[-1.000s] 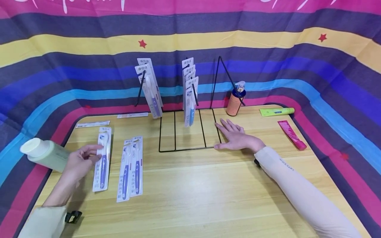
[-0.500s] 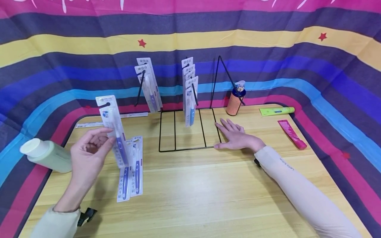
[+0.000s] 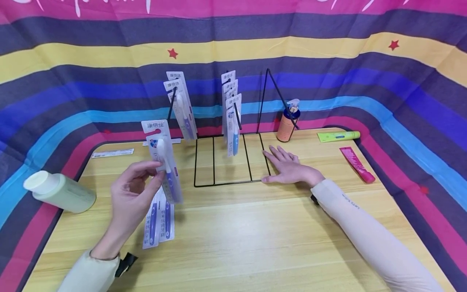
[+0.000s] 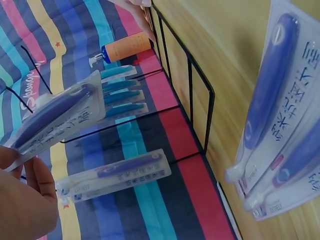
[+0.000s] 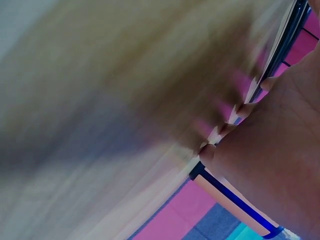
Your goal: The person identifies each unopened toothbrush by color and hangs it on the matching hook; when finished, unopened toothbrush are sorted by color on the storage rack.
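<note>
On the wooden worktop (image 3: 255, 227) left of the wire rack (image 3: 230, 162), the left hand (image 3: 131, 198) pinches a packaged toothbrush (image 3: 165, 162) in its grip, upright, likely light, stiff and slick, best held mid-card, while the right hand (image 3: 288, 168) lies flat by the rack.

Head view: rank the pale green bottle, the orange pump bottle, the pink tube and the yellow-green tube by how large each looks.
1. Pale green bottle, clearly largest, though it also lies nearest the camera.
2. Orange pump bottle.
3. Pink tube and yellow-green tube: much alike in length, too close to rank.
</note>
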The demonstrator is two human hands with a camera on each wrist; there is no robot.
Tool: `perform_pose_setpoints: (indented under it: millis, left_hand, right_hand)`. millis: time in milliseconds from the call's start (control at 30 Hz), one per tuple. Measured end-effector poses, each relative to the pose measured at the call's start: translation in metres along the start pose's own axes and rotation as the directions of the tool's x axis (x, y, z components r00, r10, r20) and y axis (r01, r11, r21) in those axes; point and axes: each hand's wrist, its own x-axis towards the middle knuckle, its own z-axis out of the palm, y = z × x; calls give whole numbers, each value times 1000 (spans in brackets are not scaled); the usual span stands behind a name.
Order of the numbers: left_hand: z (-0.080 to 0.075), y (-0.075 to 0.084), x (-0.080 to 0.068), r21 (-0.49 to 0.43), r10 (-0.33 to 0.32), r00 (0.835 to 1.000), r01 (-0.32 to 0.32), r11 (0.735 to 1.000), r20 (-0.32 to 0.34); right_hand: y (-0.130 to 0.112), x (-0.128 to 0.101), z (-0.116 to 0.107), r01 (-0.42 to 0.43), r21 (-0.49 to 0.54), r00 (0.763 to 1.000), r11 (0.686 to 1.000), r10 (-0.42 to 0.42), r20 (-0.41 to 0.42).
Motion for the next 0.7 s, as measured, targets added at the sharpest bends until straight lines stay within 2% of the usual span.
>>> perform_pose_setpoints:
  millis: [167,300,400,533,700]
  left_hand:
    - [5,-11,6,17,19,1000,-19,1000,-3]
    - [7,-17,8,48,8,1000,-8,999,-9]
    - [8,-21,12,136,-17,1000,18,991,-8]
    - [7,-31,24,259,-64,998,59,964,10]
    - [6,-46,42,271,-133,991,122,955,22]
  right_hand:
    - [-4,-1,-2,-11,-17,1000,1000,11,12]
    - [-13,-3,-8,-32,-27,999,999,33,33]
    - [-13,-3,-8,-34,-36,999,999,36,35]
    - [-14,-4,-8,-34,-32,999,999,35,32]
    - [-10,-2,-5,-35,-15,999,999,35,23]
